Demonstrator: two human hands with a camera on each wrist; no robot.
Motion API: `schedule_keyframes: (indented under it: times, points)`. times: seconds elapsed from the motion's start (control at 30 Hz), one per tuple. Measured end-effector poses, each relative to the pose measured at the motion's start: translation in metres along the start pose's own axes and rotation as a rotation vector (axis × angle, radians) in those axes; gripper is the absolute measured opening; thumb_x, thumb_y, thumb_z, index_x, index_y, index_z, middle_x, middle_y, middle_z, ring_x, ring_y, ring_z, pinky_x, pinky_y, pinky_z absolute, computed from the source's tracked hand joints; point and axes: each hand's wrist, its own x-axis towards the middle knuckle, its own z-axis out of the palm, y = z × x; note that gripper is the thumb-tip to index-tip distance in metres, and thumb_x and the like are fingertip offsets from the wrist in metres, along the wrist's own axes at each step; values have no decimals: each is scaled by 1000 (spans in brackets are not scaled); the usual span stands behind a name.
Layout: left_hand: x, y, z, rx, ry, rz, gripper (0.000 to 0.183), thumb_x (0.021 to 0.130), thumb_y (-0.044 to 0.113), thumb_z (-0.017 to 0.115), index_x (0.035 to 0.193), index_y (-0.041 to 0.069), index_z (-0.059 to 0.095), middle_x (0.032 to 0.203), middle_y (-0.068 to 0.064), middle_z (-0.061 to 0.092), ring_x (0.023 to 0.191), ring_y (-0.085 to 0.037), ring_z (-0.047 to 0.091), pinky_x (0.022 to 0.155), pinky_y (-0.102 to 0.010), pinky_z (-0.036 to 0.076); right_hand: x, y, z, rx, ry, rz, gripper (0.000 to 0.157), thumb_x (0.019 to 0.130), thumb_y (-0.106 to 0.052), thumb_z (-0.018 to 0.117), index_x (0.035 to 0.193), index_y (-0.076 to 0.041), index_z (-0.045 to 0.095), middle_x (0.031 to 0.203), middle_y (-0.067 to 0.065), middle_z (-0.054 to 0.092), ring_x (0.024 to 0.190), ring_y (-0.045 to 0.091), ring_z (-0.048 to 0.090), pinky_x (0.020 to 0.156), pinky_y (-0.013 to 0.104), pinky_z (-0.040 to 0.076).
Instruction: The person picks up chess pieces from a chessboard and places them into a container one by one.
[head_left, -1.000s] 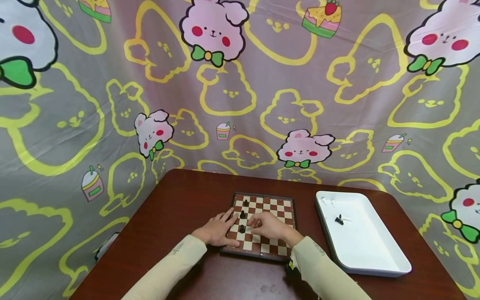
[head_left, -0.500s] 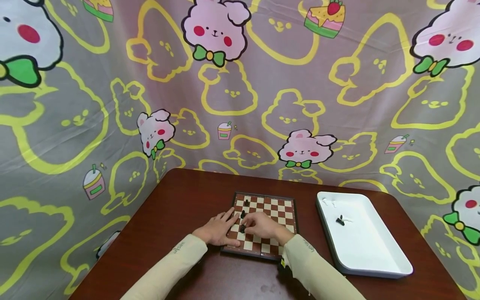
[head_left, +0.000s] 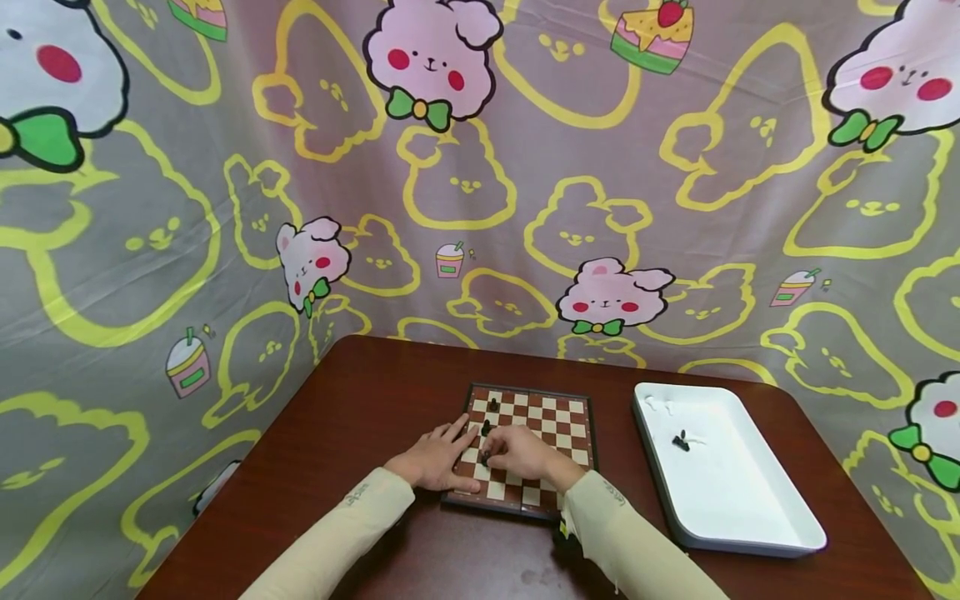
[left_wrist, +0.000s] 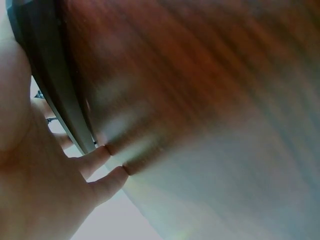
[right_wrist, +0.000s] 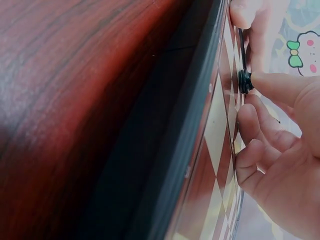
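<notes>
- The left hand (head_left: 437, 460) lies with fingers spread and extended, gripping nothing, across the left edge of the flat, dark-rimmed, brown-and-cream chequered board (head_left: 557, 429). Uneven pressure here could slide the board over the dark reddish-brown, glossy table (head_left: 360, 385), shifting every piece on it.
- The small black chess piece (head_left: 485, 459) is at the board surface, between the two hands. Its base sits close to the squares; whether it is fully flat cannot be told. Releasing it tilted could topple it.
- The second small black chess piece (head_left: 486, 428) stands directly beyond, near the right hand's knuckles. A knuckle swung forward could knock it over.
- The third small black chess piece (head_left: 493, 406) stands farther up the same side, apart from both hands; a jolt to the board is its likeliest hazard.
- The right hand (head_left: 525, 457) pinches the nearest piece between thumb and curled index finger. A slipping pinch could misplace the piece, and the loosely curled lower fingers could drag on the board.
- The white rectangular tray (head_left: 757, 492) lies at far right, well apart from the board. Its small loose black pieces (head_left: 681, 442) could roll if a sleeve bumps the wall.
</notes>
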Motion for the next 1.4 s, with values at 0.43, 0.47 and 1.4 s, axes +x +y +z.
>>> schedule_keyframes:
  times: [0.43,0.47,1.4]
  points:
    - [0,2,-1,-16,5,14,98,78,74,51,153,20,18,158,-9,7,137,-38,23,103,-54,29,-36,5,-43,68,45,40,5,92,-14,63,96,-15,65,88,-5,60,75,14,57,61,31,46]
    - [-1,2,-1,-19,5,17,98,79,74,51,153,20,18,158,-10,7,137,-38,23,103,-54,29,-41,8,-50,61,59,51,5,92,-15,63,97,-16,65,90,-5,60,76,15,56,61,32,46]
    - [-3,0,-2,-47,19,25,98,79,73,53,153,18,19,157,-11,8,137,-39,23,102,-56,29,-168,110,-171,54,278,283,7,88,-4,64,92,0,62,87,8,62,75,28,62,64,36,51]
